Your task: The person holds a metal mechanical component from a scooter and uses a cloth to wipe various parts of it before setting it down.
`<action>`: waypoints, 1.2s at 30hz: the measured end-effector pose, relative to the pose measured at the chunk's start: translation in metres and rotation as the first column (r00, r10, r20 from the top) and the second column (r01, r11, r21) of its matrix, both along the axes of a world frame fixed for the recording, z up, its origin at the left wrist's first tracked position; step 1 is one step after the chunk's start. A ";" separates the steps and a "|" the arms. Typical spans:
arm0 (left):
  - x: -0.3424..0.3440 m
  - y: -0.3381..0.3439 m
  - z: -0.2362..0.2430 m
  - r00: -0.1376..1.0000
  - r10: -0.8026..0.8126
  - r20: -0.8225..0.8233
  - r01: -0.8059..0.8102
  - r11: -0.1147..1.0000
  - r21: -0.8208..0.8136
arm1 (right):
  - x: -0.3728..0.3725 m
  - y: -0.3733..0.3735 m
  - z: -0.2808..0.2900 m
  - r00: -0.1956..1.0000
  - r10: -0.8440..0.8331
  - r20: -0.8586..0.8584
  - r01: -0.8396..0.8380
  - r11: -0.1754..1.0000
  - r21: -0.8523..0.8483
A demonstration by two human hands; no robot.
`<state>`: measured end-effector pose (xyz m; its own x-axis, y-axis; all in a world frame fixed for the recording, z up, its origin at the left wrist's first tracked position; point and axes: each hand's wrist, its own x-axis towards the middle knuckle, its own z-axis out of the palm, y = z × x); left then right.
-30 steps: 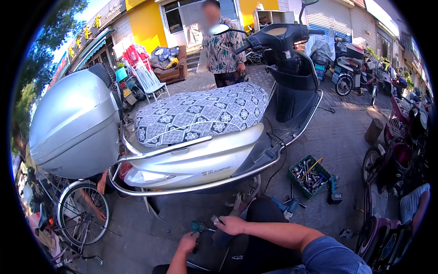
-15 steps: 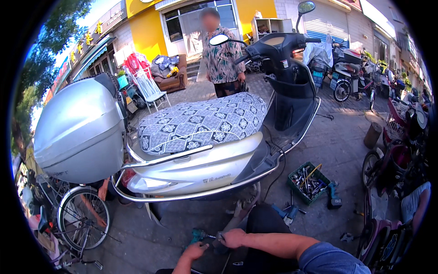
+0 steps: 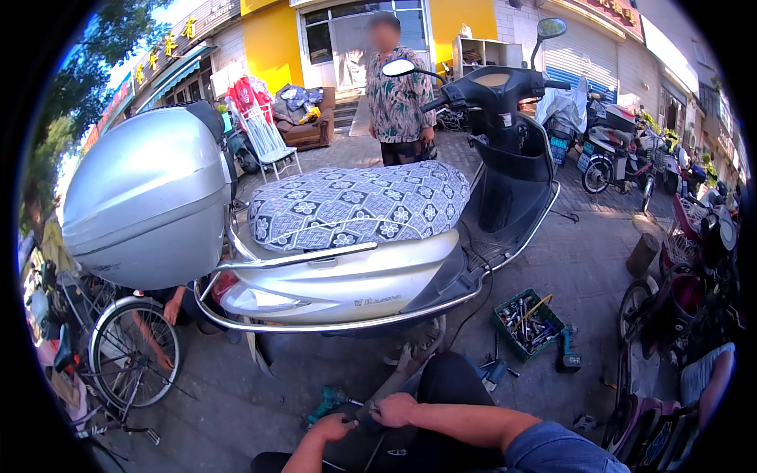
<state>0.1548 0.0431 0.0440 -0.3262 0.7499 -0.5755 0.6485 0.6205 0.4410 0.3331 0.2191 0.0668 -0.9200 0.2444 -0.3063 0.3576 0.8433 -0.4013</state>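
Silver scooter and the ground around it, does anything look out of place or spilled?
A black cable hangs outside the silver scooter and droops toward the ground, which looks odd. A teal cordless power tool sits on the ground beside the green crate rather than in it. No spill stands out.

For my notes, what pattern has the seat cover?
Seat cover: grey, with white flowers on dark patches; head view.
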 end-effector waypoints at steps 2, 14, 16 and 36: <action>-0.011 -0.006 -0.025 0.990 0.142 -0.011 -0.140 0.987 0.076 | -0.002 -0.001 0.000 1.000 -0.004 -0.022 0.004 1.000 0.004; -0.080 -0.042 0.052 -0.154 0.153 0.976 -0.944 -0.313 -0.100 | 0.011 0.059 0.104 0.603 -0.695 -0.391 0.083 0.542 -0.836; -0.072 -0.057 0.056 -0.109 0.179 0.978 -0.954 -0.294 -0.053 | 0.014 0.077 0.110 0.605 -0.711 -0.358 0.122 0.527 -0.841; -0.010 -0.018 0.031 0.962 0.271 -0.045 -0.250 0.933 0.259 | 0.002 0.000 0.019 0.949 -0.261 -0.180 0.203 0.936 -0.286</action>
